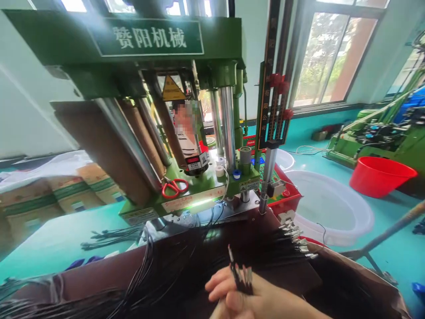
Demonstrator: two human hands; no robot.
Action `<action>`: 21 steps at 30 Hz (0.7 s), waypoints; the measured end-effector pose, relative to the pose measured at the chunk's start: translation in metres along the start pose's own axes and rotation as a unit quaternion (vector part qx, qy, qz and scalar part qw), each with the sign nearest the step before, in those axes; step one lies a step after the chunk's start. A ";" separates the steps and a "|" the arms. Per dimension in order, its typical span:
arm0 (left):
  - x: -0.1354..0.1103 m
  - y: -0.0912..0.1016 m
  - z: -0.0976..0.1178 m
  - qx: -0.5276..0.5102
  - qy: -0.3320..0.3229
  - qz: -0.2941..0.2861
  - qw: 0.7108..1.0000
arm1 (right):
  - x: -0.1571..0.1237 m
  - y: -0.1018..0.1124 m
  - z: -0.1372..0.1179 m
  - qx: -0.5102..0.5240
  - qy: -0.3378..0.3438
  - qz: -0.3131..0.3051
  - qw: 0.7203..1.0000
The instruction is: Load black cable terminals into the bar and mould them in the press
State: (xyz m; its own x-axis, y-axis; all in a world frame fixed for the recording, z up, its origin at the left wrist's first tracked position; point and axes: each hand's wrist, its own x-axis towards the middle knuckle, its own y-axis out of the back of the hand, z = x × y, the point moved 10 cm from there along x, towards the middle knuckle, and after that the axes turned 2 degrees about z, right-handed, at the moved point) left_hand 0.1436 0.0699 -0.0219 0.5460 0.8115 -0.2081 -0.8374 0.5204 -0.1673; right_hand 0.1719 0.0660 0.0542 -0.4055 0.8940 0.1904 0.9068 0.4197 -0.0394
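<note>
In the lower middle, my right hand (262,294) reaches in from the right and is closed around a small bunch of black cables (241,279). Their thin ends stick up above the fingers, one higher than the others. What looks like a finger of my left hand (218,310) shows at the bottom edge, close against the right hand; the rest is out of frame. Behind the hands, a bundle of black cables (275,243) with pale metallic ends lies on the dark brown tabletop (186,241). More loose black cables (142,270) trail off to the left.
A green press machine (212,190) with steel columns stands right ahead; red-handled scissors (175,188) lie on its ledge. To the right are a white tub (361,217), a red basin (381,177) and a metal bar (392,228). Brown sacks (66,190) stand at left.
</note>
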 end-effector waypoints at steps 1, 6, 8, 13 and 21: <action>0.001 -0.004 -0.006 -0.043 0.014 0.008 0.999 | 0.002 0.004 0.010 0.031 -0.027 0.006 0.999; 0.003 -0.025 -0.021 -0.152 0.060 -0.017 0.986 | 0.026 0.053 0.003 0.212 -0.032 0.065 0.975; 0.004 -0.036 -0.022 -0.139 0.071 -0.063 0.986 | 0.036 0.056 -0.017 0.136 -0.030 0.019 0.990; 0.011 -0.037 -0.018 -0.166 0.068 -0.058 0.982 | 0.039 0.033 -0.028 -0.114 -0.097 -0.121 0.981; 0.023 -0.036 -0.018 -0.250 0.068 -0.005 0.966 | 0.027 0.024 0.001 -0.267 -0.122 -0.176 0.940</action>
State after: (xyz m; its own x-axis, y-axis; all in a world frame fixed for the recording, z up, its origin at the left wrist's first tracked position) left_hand 0.1864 0.0648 -0.0383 0.5814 0.7466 -0.3235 -0.7328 0.3077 -0.6069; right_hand 0.1827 0.1002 0.0578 -0.6470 0.7507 -0.1340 0.6131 0.6166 0.4939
